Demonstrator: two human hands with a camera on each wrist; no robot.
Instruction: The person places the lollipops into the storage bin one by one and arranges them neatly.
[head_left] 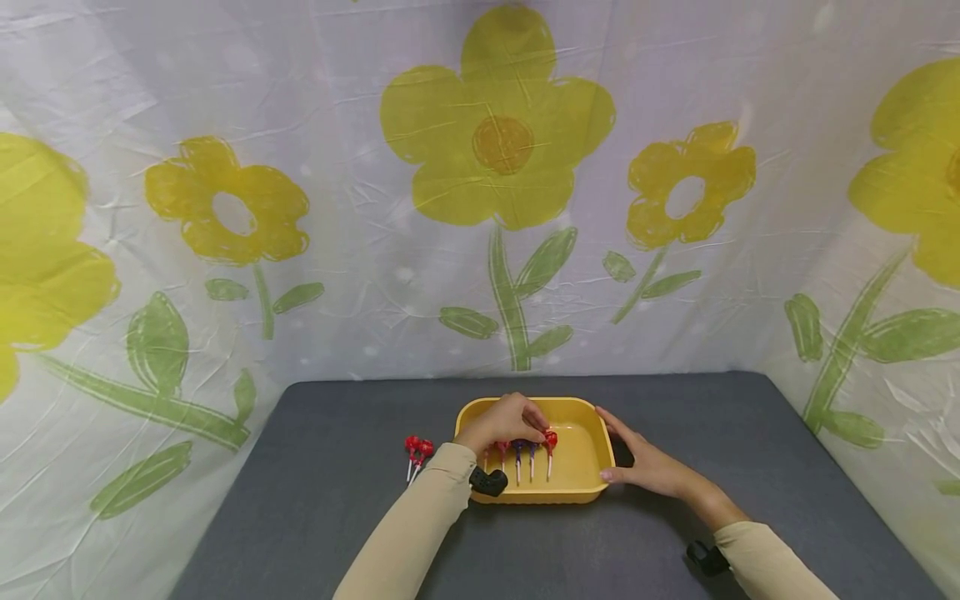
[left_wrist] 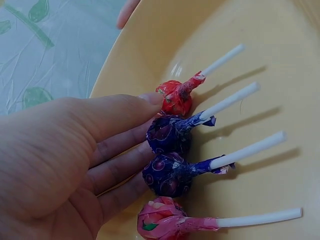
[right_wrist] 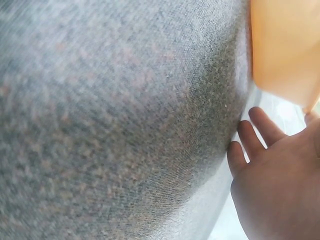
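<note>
In the head view, a yellow tray stands on the dark table, with a row of wrapped lollipops in it. My left hand reaches over the tray and pinches the round head of a red lollipop between thumb and fingers, at the right end of the row. Beside it lie two purple lollipops and a pinkish-red lollipop, sticks pointing toward the tray's front. The left forearm partly hides the row's left end. At the tray's right side, my right hand touches the rim with spread fingers.
Several red lollipops lie on the dark tabletop left of the tray. Behind the table hangs a pale cloth printed with yellow flowers. A black wrist device sits at the right cuff.
</note>
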